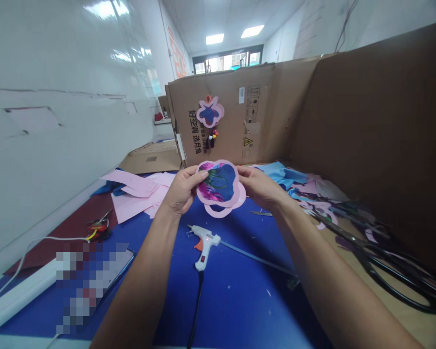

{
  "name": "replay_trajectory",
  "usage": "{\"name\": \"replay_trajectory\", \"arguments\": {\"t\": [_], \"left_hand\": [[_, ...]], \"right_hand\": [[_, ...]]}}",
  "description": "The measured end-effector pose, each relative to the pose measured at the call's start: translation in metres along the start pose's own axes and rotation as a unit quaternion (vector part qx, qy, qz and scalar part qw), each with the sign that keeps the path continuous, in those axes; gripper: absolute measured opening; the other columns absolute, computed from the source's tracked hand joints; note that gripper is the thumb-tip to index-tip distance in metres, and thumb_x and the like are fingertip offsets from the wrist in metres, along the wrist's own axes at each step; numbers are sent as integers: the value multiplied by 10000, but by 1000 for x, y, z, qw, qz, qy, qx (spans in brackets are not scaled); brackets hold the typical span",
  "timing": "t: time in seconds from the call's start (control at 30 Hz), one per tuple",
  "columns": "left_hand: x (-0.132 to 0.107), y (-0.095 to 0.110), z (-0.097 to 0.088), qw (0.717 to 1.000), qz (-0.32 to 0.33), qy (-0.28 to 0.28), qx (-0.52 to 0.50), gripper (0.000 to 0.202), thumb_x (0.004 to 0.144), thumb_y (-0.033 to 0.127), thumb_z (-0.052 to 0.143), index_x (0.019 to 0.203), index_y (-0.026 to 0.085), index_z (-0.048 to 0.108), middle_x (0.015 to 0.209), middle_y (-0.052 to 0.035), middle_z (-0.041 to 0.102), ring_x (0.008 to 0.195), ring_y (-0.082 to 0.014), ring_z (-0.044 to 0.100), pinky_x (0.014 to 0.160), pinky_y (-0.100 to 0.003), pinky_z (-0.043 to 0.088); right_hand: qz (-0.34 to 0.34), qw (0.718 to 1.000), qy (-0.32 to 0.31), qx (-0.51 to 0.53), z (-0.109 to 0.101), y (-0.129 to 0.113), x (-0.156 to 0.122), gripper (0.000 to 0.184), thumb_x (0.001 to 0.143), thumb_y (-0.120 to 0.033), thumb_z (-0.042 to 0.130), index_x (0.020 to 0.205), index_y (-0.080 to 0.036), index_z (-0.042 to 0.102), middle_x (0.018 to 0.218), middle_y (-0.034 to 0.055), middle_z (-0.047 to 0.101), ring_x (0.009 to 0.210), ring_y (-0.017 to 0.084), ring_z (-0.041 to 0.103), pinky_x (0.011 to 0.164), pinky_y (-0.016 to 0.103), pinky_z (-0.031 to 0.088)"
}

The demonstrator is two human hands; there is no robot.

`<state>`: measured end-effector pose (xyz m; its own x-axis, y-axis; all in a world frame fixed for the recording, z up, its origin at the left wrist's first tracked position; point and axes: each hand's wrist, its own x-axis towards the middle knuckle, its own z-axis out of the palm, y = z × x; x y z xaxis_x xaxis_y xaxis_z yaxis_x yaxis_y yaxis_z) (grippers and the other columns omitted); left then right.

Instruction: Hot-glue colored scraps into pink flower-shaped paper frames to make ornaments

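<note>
Between my two hands, raised over the blue table, is a flower-shaped piece (223,180) with a pink paper border and a blue, green and magenta patterned middle. A second pink outline shows beneath it, offset to the lower right. My left hand (184,188) pinches its left edge, thumb on the front face. My right hand (258,184) grips the right edge, its fingertips partly behind the piece. Below them a white hot glue gun (204,245) lies on its side, with a long clear glue stick (256,257) sticking out of its back.
Pink paper sheets (140,194) lie at the left, blue cloth (279,173) and scraps at the right. Large black scissors (363,252) rest on the right. A similar flower ornament (210,112) hangs on the cardboard wall (232,140). A white power strip (25,291) is at lower left.
</note>
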<state>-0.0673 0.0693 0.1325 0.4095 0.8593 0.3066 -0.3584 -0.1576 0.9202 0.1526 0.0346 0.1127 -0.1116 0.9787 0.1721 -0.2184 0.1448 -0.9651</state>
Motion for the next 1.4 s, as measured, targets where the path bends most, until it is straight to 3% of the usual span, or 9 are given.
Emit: {"name": "replay_trajectory", "arguments": {"t": [0.2,0.27,0.4,0.57,0.73,0.9,1.03,1.27,1.4], "left_hand": [[5,-4,-10,1000,7,28,6,406,671,423,1053,918,152,880,879,-63,866,769,-184,771,806,-294,633],[6,-7,-13,999,6,30,10,405,674,431,1053,913,153,881,879,-67,867,755,-181,764,796,-294,631],[6,-11,-14,1000,7,24,16,402,689,447,1050,907,153,882,847,-66,856,726,-173,749,773,-290,620],[6,-13,-11,999,3,28,21,391,690,434,1049,895,153,871,846,-60,847,745,-182,756,788,-302,624],[15,-13,-23,989,37,143,-23,454,642,443,1072,898,149,840,880,-69,854,767,-199,780,781,-319,649],[20,-16,-34,968,60,243,12,395,722,434,1013,928,162,812,813,-28,817,715,-189,758,716,-313,641],[20,-23,-32,968,76,235,44,338,757,388,974,960,173,809,795,-17,800,691,-180,741,716,-303,625],[20,-39,-16,971,72,212,87,470,800,245,911,1253,189,798,786,1,790,642,-160,701,633,-243,548],[18,-38,-3,985,48,160,48,391,850,259,873,1229,190,805,794,0,797,659,-153,710,633,-231,557]], "right_hand": [[11,999,-18,35,1,-5,4,622,653,-780,1006,811,-221,786,771,23,776,673,154,652,657,283,570],[18,999,-21,23,1,-5,3,613,642,-742,1028,832,-211,788,787,25,775,683,147,652,676,281,575],[15,999,-10,-42,0,-2,5,462,604,-497,1082,864,-228,810,805,4,780,682,140,638,695,294,570],[-19,995,24,-91,-6,-4,7,387,653,-477,1039,756,-217,771,676,-7,714,581,128,586,593,281,493],[-59,988,124,-71,-25,-14,6,510,582,-564,1080,813,-202,806,766,32,779,620,142,649,593,278,533],[-74,986,147,-36,-34,-22,4,549,555,-577,1109,827,-208,808,739,12,754,635,135,653,617,269,558],[-63,990,124,5,-29,-27,1,572,518,-573,1138,798,-208,798,711,-10,724,641,115,628,639,249,567],[-23,996,58,60,-9,-33,-5,543,537,-536,1146,814,-217,806,755,-15,717,687,123,628,661,254,542],[-16,994,109,22,-2,-23,-1,548,514,-560,1130,789,-218,802,784,1,741,714,137,627,657,267,490]]}}
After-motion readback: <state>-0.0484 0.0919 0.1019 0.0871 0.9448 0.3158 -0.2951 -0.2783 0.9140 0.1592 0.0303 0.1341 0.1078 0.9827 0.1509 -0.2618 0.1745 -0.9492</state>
